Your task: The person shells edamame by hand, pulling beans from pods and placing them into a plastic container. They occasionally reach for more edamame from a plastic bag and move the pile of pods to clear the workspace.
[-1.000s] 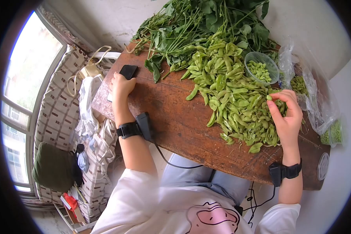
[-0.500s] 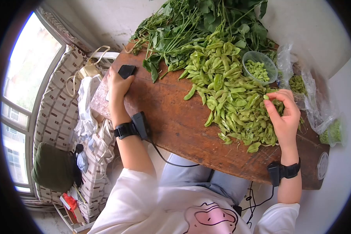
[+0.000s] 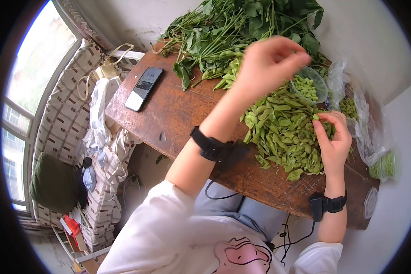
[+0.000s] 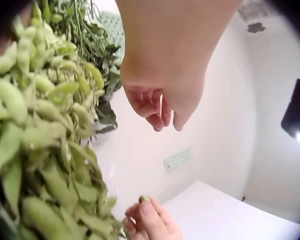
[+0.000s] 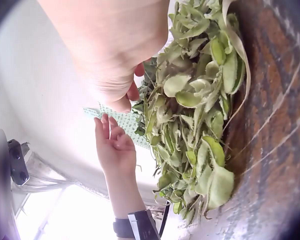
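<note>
In the head view the left hand is raised over the upper part of the green pod pile, its fingers bent loosely with nothing seen between them. Beside the pile's right edge, the right hand pinches a green bean between thumb and forefinger. A clear round bowl of shelled beans stands between the hands, partly behind the left one. In the left wrist view, the right hand shows below the left hand, with a bit of green at its fingertips.
Leafy stalks lie along the table's back. A phone with its screen lit rests at the left of the wooden table. Plastic bags, a tub of green bits and a round clear lid are at the right.
The left hand has left the phone and moved right and up, over the pods. The phone is uncovered, its screen now lit. The right hand stays nearly in place, still pinching a bean.
</note>
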Demonstrator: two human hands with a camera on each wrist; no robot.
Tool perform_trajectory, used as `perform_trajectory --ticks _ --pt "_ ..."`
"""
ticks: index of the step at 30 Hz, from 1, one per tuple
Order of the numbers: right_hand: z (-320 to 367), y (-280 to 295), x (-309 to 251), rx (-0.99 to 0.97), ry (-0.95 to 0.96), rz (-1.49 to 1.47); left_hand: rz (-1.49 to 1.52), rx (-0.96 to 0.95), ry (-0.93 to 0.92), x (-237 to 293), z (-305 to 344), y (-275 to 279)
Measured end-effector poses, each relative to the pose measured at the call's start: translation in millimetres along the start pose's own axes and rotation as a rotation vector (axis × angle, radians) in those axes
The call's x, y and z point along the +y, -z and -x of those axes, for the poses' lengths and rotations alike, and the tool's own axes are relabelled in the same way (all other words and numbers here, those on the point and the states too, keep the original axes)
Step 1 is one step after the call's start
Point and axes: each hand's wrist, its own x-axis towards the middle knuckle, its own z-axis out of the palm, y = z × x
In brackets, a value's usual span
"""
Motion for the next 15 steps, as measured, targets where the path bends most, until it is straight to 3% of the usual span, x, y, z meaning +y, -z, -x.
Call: perform_trajectory --ticks 5,15 --pt "1.4 -1.7 4.2 0.021 -0.008 0.006 -0.035 -0.260 -0.172 -9.2 16.3 -39.4" --pt "5.3 -3.3 11.0 0.070 -0.012 0.034 -0.012 -0.329 -0.109 -32.7 31.5 -41.0"
